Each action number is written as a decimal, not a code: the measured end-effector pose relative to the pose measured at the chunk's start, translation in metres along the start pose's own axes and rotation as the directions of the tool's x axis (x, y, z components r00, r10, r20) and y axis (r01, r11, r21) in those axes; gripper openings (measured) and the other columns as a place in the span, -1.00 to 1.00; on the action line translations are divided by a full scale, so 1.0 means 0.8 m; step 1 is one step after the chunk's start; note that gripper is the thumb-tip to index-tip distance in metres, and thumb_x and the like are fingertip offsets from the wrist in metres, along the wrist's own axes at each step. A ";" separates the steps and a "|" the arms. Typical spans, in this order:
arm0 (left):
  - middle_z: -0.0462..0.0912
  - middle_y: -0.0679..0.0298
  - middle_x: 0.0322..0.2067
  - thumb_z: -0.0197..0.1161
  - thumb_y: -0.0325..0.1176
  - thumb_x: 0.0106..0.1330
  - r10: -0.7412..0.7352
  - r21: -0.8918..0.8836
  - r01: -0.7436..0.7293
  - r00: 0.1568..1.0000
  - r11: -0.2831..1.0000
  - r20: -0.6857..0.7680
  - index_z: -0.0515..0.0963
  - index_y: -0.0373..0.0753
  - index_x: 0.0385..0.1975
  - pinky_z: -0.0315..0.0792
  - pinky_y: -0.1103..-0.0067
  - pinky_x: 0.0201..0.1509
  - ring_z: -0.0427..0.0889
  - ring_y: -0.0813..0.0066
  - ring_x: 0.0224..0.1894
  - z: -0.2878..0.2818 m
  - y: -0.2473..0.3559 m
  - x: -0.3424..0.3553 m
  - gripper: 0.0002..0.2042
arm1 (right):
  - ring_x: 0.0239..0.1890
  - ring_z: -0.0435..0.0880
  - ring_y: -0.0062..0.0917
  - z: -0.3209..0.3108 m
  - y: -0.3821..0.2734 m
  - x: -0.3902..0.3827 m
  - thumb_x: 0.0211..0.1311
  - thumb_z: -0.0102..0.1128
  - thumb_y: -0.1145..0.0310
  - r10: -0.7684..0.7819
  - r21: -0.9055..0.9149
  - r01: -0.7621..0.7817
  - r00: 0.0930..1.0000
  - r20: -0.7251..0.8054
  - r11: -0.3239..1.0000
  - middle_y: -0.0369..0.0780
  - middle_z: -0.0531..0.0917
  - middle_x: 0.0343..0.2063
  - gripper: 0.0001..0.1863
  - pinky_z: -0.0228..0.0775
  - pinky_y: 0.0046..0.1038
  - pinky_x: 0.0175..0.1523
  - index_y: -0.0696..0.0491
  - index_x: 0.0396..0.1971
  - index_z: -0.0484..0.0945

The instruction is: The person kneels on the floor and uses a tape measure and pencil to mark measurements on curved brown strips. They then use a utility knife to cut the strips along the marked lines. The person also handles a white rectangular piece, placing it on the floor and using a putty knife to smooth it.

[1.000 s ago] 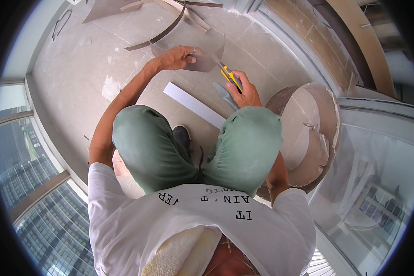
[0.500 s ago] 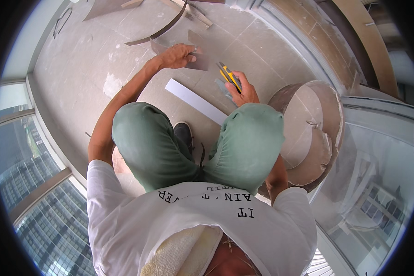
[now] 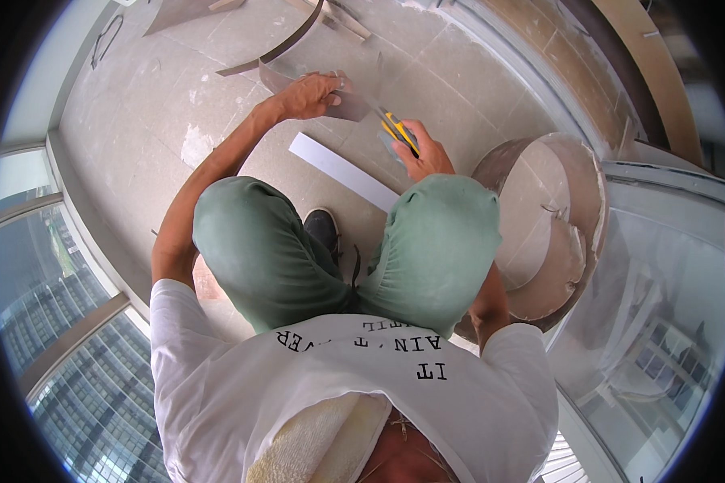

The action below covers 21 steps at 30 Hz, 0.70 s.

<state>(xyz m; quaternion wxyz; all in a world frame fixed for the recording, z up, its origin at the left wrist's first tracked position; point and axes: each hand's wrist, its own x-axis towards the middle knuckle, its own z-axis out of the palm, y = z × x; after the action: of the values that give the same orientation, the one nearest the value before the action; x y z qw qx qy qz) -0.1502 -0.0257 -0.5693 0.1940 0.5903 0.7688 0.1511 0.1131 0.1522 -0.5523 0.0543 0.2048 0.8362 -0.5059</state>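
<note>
My left grip (image 3: 308, 95) pinches a grey sheet (image 3: 348, 103); my right grip (image 3: 424, 153), just beside, clasps a yellow knife (image 3: 398, 131) at its edge

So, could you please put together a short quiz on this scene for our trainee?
1. True or false: the right hand holds a yellow knife.
2. What does the left hand grip? A) a thin grey sheet B) a hammer C) a brush
3. Fill in: the long white strip lies flat on the ____.

Key: 1 true; 2 A; 3 floor.
</note>
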 end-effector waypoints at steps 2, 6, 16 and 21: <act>0.61 0.23 0.03 0.18 -0.51 0.36 0.001 0.039 0.000 1.000 0.999 -0.026 0.54 -0.15 0.01 0.40 0.23 0.24 0.59 0.09 0.11 -0.005 0.007 0.002 -0.75 | -0.39 0.67 -0.24 0.007 0.006 0.007 0.43 0.16 0.12 -0.064 -0.037 0.062 0.997 -0.052 0.997 -0.03 0.67 -0.33 -0.57 0.47 -0.26 -0.23 0.00 0.16 0.38; 0.62 0.18 -0.08 0.20 -0.53 0.32 -0.060 0.112 0.067 0.996 0.991 -0.067 0.56 -0.19 -0.07 0.48 0.27 0.13 0.64 0.08 0.00 -0.006 0.024 -0.006 -0.79 | -0.20 0.67 0.04 0.021 0.002 0.017 0.43 0.15 0.13 -0.045 -0.044 0.043 0.998 -0.040 0.998 0.07 0.68 -0.28 -0.59 0.46 -0.14 -0.11 -0.01 0.13 0.36; 0.66 0.24 -0.19 0.22 -0.53 0.31 -0.031 0.253 0.048 0.997 0.966 -0.071 0.56 -0.16 -0.10 0.51 0.27 0.05 0.67 0.15 -0.07 0.005 0.012 -0.016 -0.80 | -0.20 0.65 0.08 0.054 0.010 0.040 0.38 0.16 0.13 -0.065 -0.101 0.063 0.998 -0.015 0.993 0.06 0.67 -0.28 -0.57 0.47 -0.09 -0.11 -0.02 0.14 0.36; 0.67 0.18 -0.19 0.19 -0.49 0.36 -0.068 0.154 0.101 0.975 0.983 -0.210 0.56 -0.17 -0.08 0.52 0.24 0.04 0.68 0.14 -0.10 -0.029 0.016 0.003 -0.82 | -0.19 0.66 0.11 0.112 0.085 0.031 0.37 0.15 0.05 -0.155 -0.276 0.203 0.970 0.186 0.940 0.08 0.68 -0.30 -0.51 0.47 -0.05 -0.09 -0.04 0.18 0.36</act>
<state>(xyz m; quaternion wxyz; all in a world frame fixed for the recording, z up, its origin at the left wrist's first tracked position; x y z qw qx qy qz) -0.1512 -0.0202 -0.5433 0.0714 0.5523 0.8189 0.1386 0.1072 0.1089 -0.6591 0.1051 0.0759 0.9098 -0.3943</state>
